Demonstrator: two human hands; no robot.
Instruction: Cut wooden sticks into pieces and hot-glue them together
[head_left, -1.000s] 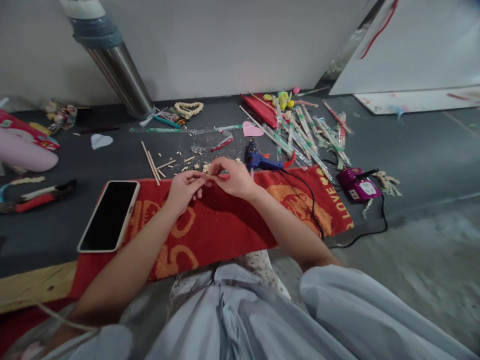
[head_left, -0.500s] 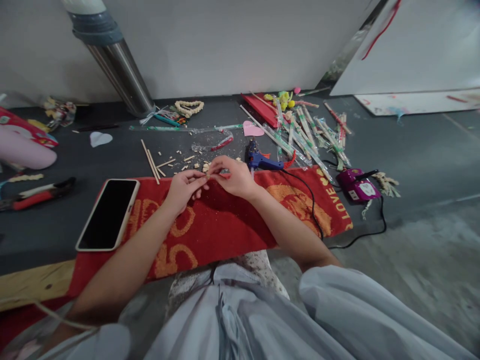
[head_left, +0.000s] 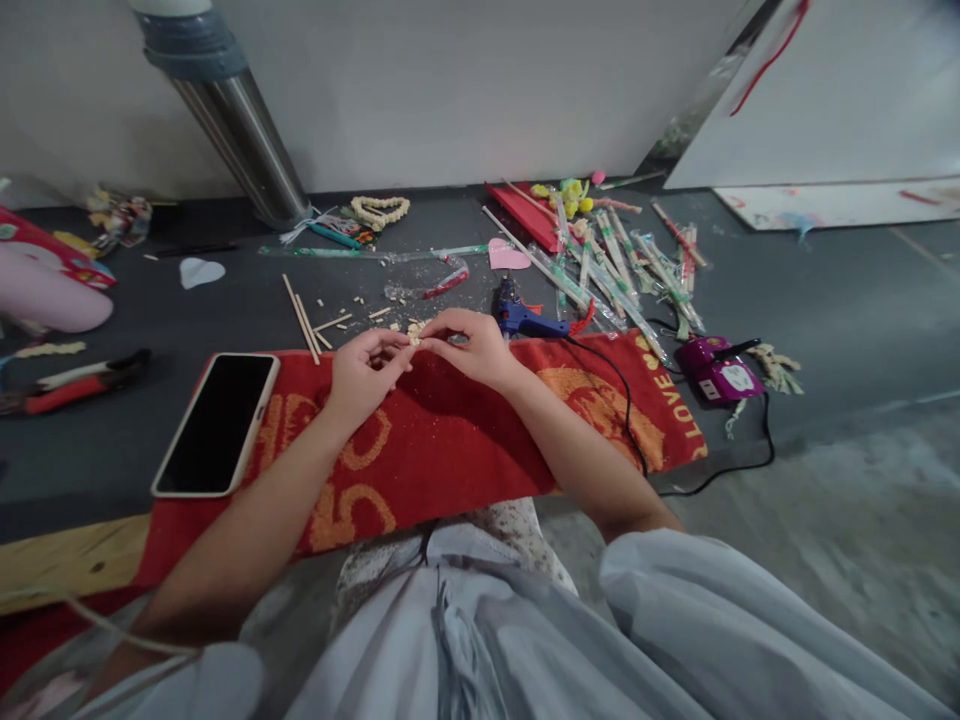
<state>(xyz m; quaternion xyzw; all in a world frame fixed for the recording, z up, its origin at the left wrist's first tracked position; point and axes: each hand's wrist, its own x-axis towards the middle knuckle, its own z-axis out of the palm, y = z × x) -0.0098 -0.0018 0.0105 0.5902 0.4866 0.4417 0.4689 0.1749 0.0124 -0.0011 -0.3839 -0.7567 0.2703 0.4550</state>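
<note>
My left hand [head_left: 364,372] and my right hand [head_left: 474,346] meet above the red towel [head_left: 450,450], near its far edge. Between their fingertips they pinch a small pale wooden piece [head_left: 414,341]; its exact shape is mostly covered by the fingers. Cut wooden bits and crumbs lie just beyond the fingers. To the left of these bits are a few thin wooden sticks [head_left: 302,322]. A blue glue gun [head_left: 529,318] rests right beside my right hand, its black cord running over the towel.
A phone [head_left: 217,425] lies on the towel's left end, with red-handled pliers [head_left: 71,385] farther left. Behind stand a steel thermos [head_left: 240,140] and a heart-shaped wooden frame [head_left: 380,211]. Wrapped sticks [head_left: 600,265] are heaped at the back right, near a purple device [head_left: 716,370].
My fingers have shifted slightly around the small wooden piece, and more of its pale surface shows now. The right fingers reach out straighter. Both forearms stay nearly in place.
</note>
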